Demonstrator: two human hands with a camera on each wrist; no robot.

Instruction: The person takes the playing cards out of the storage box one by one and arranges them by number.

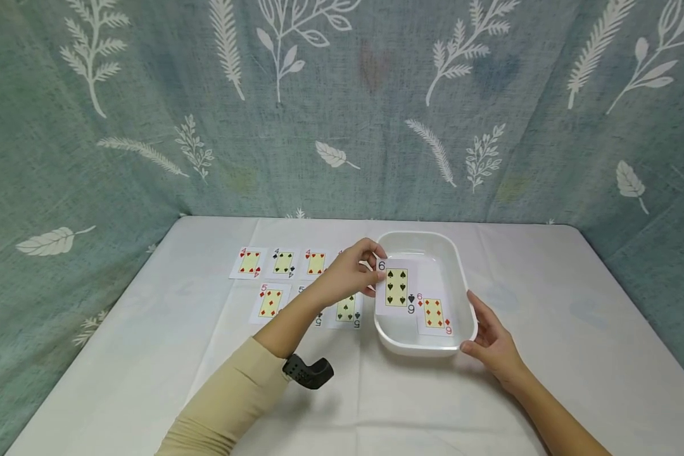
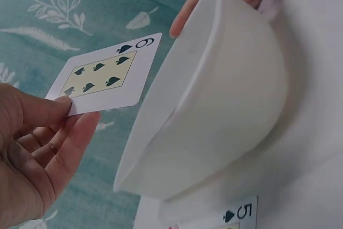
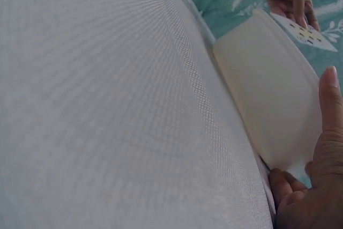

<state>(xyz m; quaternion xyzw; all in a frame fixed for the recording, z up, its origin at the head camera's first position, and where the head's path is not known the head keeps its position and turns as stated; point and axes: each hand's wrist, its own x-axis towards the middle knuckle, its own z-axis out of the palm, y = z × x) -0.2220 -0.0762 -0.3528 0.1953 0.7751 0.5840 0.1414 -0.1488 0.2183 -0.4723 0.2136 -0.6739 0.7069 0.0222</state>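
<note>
My left hand (image 1: 350, 273) pinches a six of spades playing card (image 1: 396, 288) between thumb and fingers. The card is over the left part of a white plastic tub (image 1: 462, 285), face up. Inside the tub a six of diamonds (image 1: 434, 314) lies face up, close by the held card in the head view. My right hand (image 1: 494, 339) grips the tub at its near right corner, thumb on the near side and fingers along the right wall. In the right wrist view, curled fingers (image 3: 286, 186) of that hand are at the tub's base.
Left of the tub, fours such as the four of hearts (image 1: 316, 262) lie in a back row. Fives, including a five of diamonds (image 1: 270, 303) and a five of spades (image 1: 346, 310), form a nearer row, partly hidden by my left arm. Behind the white-clothed table (image 1: 547, 278) hangs a leaf-patterned curtain (image 1: 376, 177).
</note>
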